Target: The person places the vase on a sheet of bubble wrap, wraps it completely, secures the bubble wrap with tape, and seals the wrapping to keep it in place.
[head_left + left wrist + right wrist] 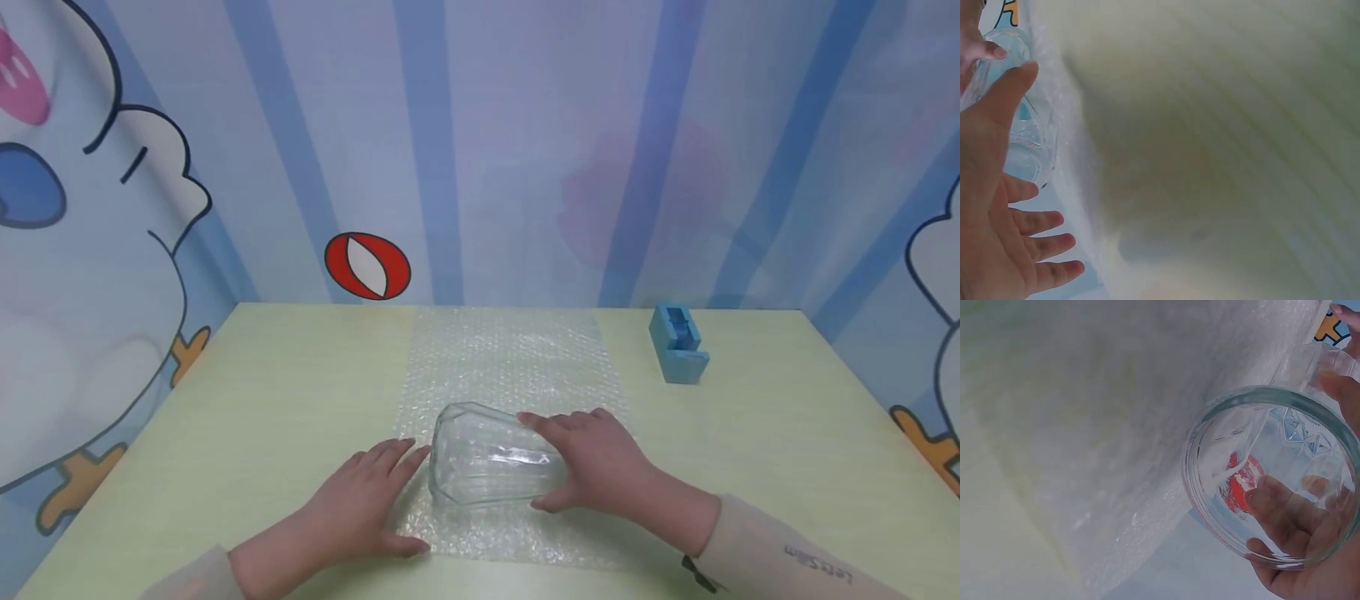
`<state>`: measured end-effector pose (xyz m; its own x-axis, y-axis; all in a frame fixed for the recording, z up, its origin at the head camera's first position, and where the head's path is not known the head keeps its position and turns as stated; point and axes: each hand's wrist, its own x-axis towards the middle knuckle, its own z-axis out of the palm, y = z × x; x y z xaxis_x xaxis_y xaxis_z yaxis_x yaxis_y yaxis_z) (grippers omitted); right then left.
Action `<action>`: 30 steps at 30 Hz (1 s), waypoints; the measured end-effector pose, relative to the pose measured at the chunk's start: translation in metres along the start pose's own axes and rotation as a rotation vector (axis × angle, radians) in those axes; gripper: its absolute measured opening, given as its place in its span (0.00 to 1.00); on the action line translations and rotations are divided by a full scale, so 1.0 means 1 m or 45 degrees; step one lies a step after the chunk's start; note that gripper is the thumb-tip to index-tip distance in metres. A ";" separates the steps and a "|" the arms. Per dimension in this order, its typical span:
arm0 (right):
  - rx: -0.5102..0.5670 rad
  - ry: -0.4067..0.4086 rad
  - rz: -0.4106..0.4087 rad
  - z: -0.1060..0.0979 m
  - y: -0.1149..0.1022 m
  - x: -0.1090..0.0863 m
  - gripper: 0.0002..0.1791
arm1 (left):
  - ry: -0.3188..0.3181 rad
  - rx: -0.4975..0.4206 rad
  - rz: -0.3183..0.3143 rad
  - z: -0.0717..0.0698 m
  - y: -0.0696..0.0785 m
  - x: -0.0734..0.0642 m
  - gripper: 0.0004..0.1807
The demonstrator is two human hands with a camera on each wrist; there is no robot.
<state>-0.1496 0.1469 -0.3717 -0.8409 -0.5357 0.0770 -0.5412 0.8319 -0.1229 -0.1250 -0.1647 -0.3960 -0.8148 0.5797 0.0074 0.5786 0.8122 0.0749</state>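
My right hand [606,462] grips the vase [487,467], long axis between hands, far end just beside my spread left hand [360,510].

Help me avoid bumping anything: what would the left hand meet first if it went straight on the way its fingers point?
The left hand would probably meet the glass container first, at its end facing that hand. In the head view they look close; depth and contact are unclear.
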 end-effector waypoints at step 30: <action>0.021 -0.083 -0.014 -0.004 0.004 0.006 0.54 | -0.014 0.449 0.281 0.005 0.010 -0.001 0.33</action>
<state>-0.1568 0.1481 -0.3676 -0.8326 -0.5536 0.0140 -0.5499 0.8236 -0.1388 -0.1181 -0.1563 -0.3999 -0.6707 0.7413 -0.0254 0.7179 0.6401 -0.2736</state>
